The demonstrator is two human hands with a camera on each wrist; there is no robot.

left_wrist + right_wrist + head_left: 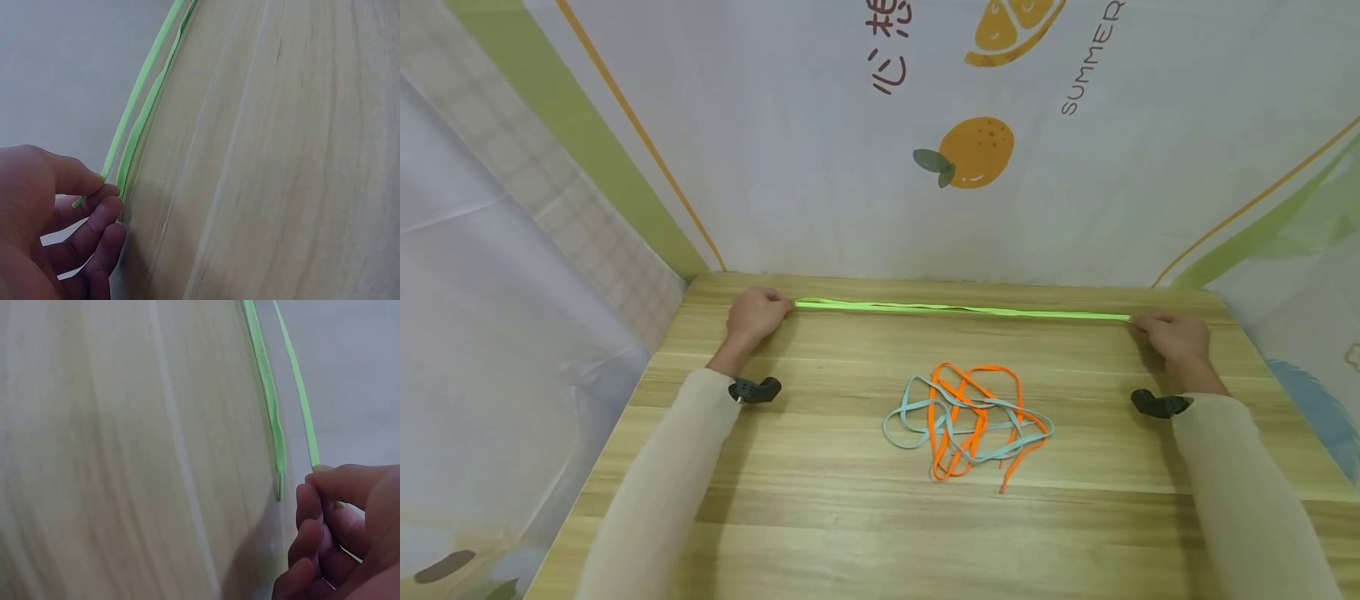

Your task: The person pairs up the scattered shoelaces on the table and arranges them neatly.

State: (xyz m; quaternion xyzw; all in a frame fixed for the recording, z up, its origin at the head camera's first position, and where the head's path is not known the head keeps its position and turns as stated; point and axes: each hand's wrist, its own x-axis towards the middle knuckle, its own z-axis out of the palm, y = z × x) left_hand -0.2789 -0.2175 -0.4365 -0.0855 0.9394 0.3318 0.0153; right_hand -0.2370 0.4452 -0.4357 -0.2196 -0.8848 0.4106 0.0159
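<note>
Two hands (758,317) (1177,337) pinch green lacing (992,312) by the far edge of the surface (850,533); uneven pulling, I judge, could free it.

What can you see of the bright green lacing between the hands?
The bright green lacing is flat and looks like woven fabric. Two strands run side by side, nearly straight, across the far side of the table; I can't tell whether they are one lace. The left hand pinches at least one strand, a short tail showing by the thumb. The right hand pinches one too; beside it, the other strand ends, unheld, in a narrow tip.
</note>
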